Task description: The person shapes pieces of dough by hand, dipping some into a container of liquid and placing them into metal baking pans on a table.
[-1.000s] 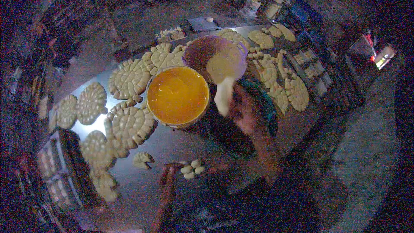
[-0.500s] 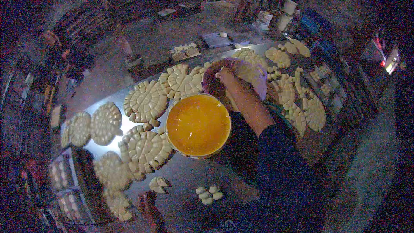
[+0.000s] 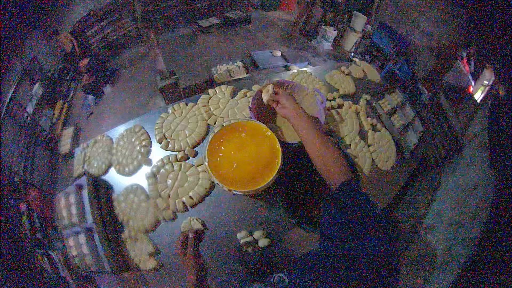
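My right hand (image 3: 285, 102) is over the purple basin (image 3: 323, 111), its fingers closed on a pale dough piece (image 3: 268, 94). The pale contents of that basin are partly hidden by my forearm. Low on the table, my left hand (image 3: 190, 242) is closed around another dough piece (image 3: 193, 224), though the fingers are dark and blurred. Between the two hands stands a round tub (image 3: 244, 156) full of orange-yellow liquid. Left of the tub lie large dough rounds (image 3: 181, 181) made of many segments, and several small dough balls (image 3: 253, 238) sit near my body.
More dough rounds (image 3: 133, 149) cover the left of the metal table (image 3: 229, 213), and dough strips (image 3: 352, 122) its right. A rack with trays (image 3: 80, 224) stands at the lower left. Another person (image 3: 314, 0) is at the far back, near white buckets (image 3: 351, 40).
My right hand has lifted a little in the basin, and the dough piece now shows in its fingers. My left hand has moved up to the dough piece beside it.
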A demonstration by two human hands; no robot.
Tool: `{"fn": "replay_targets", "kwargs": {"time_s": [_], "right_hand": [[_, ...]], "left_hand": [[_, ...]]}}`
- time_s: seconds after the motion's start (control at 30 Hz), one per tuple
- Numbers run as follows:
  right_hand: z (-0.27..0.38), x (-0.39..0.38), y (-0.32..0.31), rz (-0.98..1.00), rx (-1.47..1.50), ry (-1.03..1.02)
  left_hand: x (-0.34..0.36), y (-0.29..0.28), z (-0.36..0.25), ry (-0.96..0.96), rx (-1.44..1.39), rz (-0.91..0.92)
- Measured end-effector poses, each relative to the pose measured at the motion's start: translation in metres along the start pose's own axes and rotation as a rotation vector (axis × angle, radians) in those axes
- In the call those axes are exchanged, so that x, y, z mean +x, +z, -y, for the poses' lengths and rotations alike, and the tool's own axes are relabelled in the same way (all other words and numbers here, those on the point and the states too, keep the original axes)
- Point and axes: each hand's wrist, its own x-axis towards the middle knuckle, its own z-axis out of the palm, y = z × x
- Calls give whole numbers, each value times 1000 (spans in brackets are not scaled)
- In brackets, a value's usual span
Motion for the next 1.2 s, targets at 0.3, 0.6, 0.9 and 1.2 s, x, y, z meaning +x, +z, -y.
{"fn": "replay_targets", "kwargs": {"time_s": [0.3,0.6,0.9,1.2], "right_hand": [[33,-261,82,424,715,-422],[-45,-439,182,230,729,-384],[-35,-447,188,169,593,-203],[0,-459,198,-64,-133,-405]], "left_hand": [[-53,40,10,-275,-57,526],[-120,44,3,-417,-358,783],[-125,32,26,-555,-655,565],[-108,30,19,-293,-320,555]]}}
